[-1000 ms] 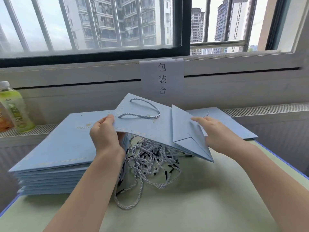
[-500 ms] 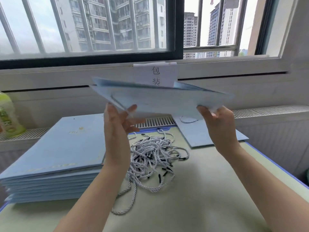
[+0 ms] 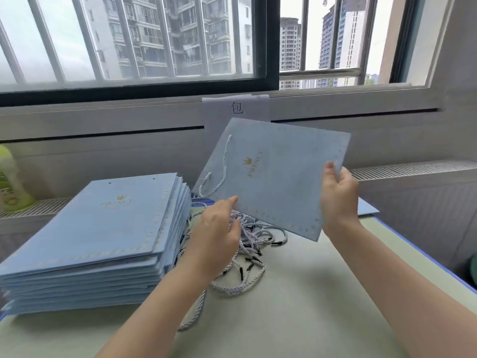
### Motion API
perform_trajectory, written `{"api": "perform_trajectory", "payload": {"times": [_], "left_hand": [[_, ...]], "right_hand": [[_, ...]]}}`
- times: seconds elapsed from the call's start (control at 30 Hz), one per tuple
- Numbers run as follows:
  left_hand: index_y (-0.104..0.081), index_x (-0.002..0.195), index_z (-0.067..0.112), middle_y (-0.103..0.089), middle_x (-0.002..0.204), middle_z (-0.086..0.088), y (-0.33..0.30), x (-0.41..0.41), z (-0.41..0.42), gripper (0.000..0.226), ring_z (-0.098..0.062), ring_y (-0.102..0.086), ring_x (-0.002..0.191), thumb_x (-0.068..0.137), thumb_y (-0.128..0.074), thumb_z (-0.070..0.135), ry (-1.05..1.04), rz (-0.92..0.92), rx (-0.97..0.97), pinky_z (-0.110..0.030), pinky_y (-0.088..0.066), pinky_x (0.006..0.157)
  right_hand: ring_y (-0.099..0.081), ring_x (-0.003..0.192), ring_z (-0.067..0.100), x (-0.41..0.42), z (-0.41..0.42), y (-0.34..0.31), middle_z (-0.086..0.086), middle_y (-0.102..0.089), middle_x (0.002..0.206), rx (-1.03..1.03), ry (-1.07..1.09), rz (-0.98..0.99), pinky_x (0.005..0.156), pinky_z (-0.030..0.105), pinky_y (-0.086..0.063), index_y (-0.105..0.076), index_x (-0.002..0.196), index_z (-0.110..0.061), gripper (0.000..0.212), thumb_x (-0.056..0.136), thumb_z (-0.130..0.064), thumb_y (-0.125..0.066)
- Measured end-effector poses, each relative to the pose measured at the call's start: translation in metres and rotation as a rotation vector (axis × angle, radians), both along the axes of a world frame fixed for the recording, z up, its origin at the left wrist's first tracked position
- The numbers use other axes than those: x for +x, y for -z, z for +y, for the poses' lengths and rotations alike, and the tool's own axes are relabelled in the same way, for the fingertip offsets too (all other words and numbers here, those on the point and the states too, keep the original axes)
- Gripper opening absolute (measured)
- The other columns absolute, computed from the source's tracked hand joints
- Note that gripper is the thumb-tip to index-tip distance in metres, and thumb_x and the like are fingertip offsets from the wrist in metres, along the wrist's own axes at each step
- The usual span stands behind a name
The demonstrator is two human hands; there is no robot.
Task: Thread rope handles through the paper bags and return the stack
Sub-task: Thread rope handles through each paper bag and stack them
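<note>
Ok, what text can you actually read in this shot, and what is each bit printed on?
"包": white paper sign on the wall under the window; the rest is hidden behind the held bag.
"PRINCE", gold, under a crown: held paper bag.
Gold crown and print on the top bag of the stack: blurred, unreadable.
Green bottle label: unreadable.

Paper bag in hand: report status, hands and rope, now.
Right hand grips held bag by its right edge; left hand touches the lower edge. One rope handle threaded, dangling. Loose ropes piled underneath; stack sits left.
</note>
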State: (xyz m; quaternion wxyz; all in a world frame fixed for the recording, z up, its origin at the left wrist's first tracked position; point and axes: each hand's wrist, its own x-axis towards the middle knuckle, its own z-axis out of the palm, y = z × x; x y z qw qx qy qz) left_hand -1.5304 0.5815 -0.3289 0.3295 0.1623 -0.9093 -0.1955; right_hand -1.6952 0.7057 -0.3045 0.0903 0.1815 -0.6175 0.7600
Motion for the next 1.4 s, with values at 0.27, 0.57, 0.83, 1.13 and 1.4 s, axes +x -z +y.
{"api": "perform_trajectory", "payload": {"times": [0.27, 0.57, 0.83, 1.13, 1.4], "left_hand": [[-0.031, 0.145, 0.015, -0.046, 0.139, 0.0, 0.007, 0.0, -0.002, 0.049, -0.013, -0.037, 0.129, 0.097, -0.042, 0.019, -0.089, -0.158, -0.14, -0.025, -0.025, 0.107], [-0.019, 0.148, 0.018, -0.036, 0.148, -0.001, 0.013, 0.001, -0.007, 0.054, -0.017, -0.032, 0.135, 0.098, -0.039, 0.026, -0.131, -0.353, -0.066, -0.035, -0.027, 0.111], [-0.023, 0.146, 0.021, -0.037, 0.145, -0.001, 0.015, 0.0, -0.008, 0.051, -0.02, -0.032, 0.134, 0.098, -0.037, 0.031, -0.155, -0.459, -0.102, -0.041, -0.028, 0.11], [-0.029, 0.143, 0.026, -0.041, 0.138, 0.002, 0.016, 0.0, -0.008, 0.047, -0.019, -0.035, 0.128, 0.098, -0.039, 0.032, -0.151, -0.484, -0.107, -0.04, -0.03, 0.108], [-0.042, 0.125, 0.016, -0.048, 0.126, -0.005, 0.007, 0.004, -0.006, 0.03, -0.024, -0.044, 0.118, 0.096, -0.04, 0.02, -0.316, -0.557, -0.272, -0.037, -0.037, 0.093]], "right_hand": [[-0.056, 0.066, 0.017, -0.022, 0.009, 0.0, 0.006, -0.058, 0.082, -0.235, -0.076, -0.535, 0.055, 0.023, -0.048, -0.05, 0.085, -0.011, 0.022, 0.094, -0.007, -0.03], [-0.059, 0.058, 0.014, -0.015, 0.005, -0.002, 0.023, -0.056, 0.104, -0.227, -0.164, -0.601, 0.037, 0.014, -0.044, -0.043, 0.111, 0.003, 0.023, 0.093, 0.004, -0.028], [-0.06, 0.041, 0.008, -0.023, 0.01, 0.012, 0.011, -0.06, 0.069, -0.042, -0.017, -0.459, 0.04, 0.014, -0.047, -0.051, 0.092, 0.003, 0.023, 0.1, -0.017, -0.044], [-0.055, 0.061, 0.016, -0.024, 0.002, 0.021, 0.012, -0.047, 0.094, -0.015, -0.035, -0.627, 0.05, 0.025, -0.05, -0.045, 0.116, 0.001, 0.028, 0.091, 0.004, -0.034], [-0.055, 0.067, 0.018, 0.023, -0.017, 0.015, 0.007, -0.056, 0.086, 0.535, -0.296, 0.098, 0.064, 0.031, -0.046, -0.051, 0.101, -0.009, 0.013, 0.094, -0.007, -0.04]]}}
